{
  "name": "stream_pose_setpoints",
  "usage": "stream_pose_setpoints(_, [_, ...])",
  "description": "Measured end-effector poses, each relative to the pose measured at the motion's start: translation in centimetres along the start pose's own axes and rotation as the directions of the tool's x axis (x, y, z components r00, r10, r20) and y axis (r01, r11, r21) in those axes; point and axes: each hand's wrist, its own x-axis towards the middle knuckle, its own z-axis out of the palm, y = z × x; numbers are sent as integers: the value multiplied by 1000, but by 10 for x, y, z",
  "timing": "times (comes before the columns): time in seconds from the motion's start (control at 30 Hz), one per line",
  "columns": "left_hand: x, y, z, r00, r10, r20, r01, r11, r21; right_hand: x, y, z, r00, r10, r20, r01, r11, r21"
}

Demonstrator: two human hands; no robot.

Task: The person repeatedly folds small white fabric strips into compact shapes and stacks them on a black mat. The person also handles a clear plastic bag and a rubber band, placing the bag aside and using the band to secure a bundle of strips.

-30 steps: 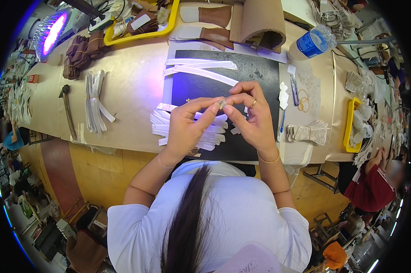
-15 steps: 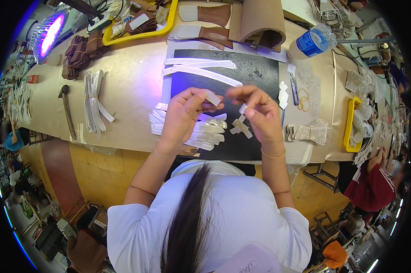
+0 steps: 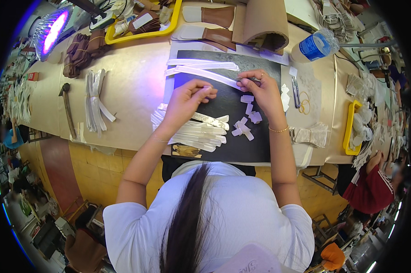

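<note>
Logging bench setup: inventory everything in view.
Table: 1, tan, middle
Mat: 1, black, centre
Strips: many, white, centre
Tabs: several, white, on mat
Strip bundle: 1, white, left
Hammer: 1, dark, left
Folded pieces: several, brown, upper left
Trays: 2, yellow, top and right
Lamp: 1, lit purple, upper left
Roll: 1, tan, top
Bottle: 1, blue-labelled, upper right
Cutter: 1, dark, right of mat
Other clutter: uncounted, mixed, throughout
Shirt: 1, white, bottom
Left hand: 1, bare, over mat
Right hand: 1, bare, over mat

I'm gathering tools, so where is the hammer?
In the head view, the hammer lies on the left of the table, just left of the tied bundle of pale strips.
</note>
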Motion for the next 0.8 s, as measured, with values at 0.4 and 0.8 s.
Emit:
stream_pose_setpoints(0.4, [25,-23,6,782,475,403,-580,320,749,25,-10,13,977,209,43,-174,895,-410])
stream_pose_setpoints(0.8, [23,-17,10,746,478,465,-616,229,753,25,-3,20,992,126,-9,-111,836,-537])
